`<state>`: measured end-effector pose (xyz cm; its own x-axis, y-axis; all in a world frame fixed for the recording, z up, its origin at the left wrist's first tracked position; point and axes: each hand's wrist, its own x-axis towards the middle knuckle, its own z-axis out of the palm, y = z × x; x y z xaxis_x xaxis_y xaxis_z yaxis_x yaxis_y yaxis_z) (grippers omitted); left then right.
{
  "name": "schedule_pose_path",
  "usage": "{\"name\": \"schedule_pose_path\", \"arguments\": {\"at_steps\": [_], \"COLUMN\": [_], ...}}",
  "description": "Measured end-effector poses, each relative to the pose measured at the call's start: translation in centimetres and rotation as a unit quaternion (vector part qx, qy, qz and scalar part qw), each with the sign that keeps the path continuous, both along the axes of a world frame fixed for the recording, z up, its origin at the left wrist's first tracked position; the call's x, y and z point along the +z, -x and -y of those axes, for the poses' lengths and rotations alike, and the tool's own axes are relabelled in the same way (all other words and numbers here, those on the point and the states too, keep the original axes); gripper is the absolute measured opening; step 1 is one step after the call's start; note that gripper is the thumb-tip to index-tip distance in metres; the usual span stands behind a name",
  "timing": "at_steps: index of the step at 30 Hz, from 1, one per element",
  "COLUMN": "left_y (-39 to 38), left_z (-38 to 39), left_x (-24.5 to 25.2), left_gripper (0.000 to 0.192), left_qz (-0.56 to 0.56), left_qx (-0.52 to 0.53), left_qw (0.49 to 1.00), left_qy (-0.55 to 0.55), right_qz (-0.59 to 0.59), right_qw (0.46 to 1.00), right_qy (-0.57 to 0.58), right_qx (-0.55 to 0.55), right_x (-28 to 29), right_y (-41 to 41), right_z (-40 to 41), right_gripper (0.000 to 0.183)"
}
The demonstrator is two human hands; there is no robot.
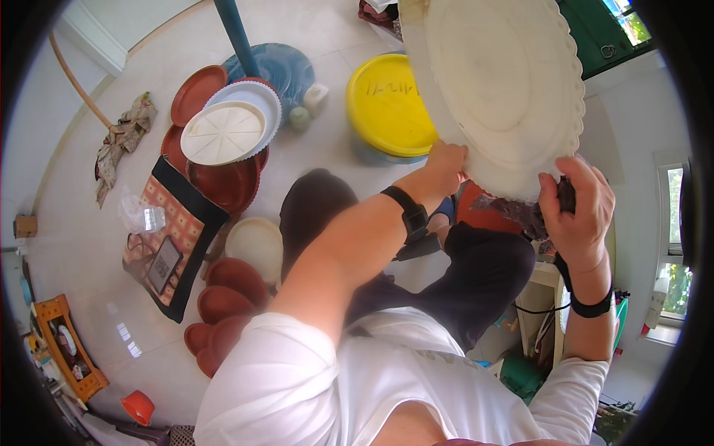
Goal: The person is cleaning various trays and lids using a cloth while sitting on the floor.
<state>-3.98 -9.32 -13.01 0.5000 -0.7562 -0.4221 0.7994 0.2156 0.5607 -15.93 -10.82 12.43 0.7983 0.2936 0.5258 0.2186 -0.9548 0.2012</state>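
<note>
A large off-white saucer (502, 83) with a scalloped rim is held up on its edge in front of me, at the upper right. My left hand (448, 164) grips its lower left rim. At the saucer's lower right edge is my right hand (583, 203), with a bunched dark purple-brown cloth (524, 214) between its fingers. The cloth hangs down below the rim, partly hidden by the hand. Behind the saucer stands a bucket with a yellow lid (387, 106) that bears handwriting; the saucer covers the lid's right side.
Left of my knees lie stacked reddish-brown saucers (226, 181), topped by a white saucer (223, 134). More brown saucers (234, 284) rest near my left thigh. A phone (165, 265) lies on a patterned cloth (173, 217). A mop (125, 134) and a blue pole (237, 39) stand farther off.
</note>
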Motion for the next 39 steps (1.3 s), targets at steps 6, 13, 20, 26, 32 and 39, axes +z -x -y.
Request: {"name": "schedule_pose_path", "arguments": {"at_steps": [6, 13, 20, 26, 32, 39], "left_y": [-0.9, -2.2, -10.7, -19.2, -19.2, -20.3], "left_z": [-0.2, -0.7, -5.3, -13.3, -12.3, -12.5], "left_x": [0.4, -0.5, -1.8, -5.6, -7.9, -10.0], "left_gripper": [0.043, 0.05, 0.062, 0.043, 0.037, 0.038], "left_qz": [-0.038, 0.044, 0.383, 0.299, 0.188, 0.134], "left_qx": [0.136, 0.154, -0.035, 0.113, 0.05, 0.06], "left_qw": [0.99, 0.987, 0.829, 0.825, 0.86, 0.895], "left_qy": [0.018, 0.013, -0.407, -0.467, -0.472, -0.421], "right_qz": [0.032, -0.093, 0.001, 0.046, 0.08, 0.063], "right_qw": [0.919, 0.792, 0.784, 0.714, 0.569, 0.486], "right_qy": [-0.288, -0.511, -0.543, -0.631, -0.767, -0.833], "right_qx": [-0.266, -0.322, -0.3, -0.3, -0.286, -0.256], "right_x": [-1.8, -5.8, -12.4, -14.9, -15.1, -14.8], "right_y": [1.4, 1.8, 0.7, -2.2, -1.9, -1.1], "right_z": [-0.3, 7.6, 11.0, 11.9, 13.7, 14.1], "right_gripper": [0.061, 0.044, 0.03, 0.033, 0.041, 0.046]}}
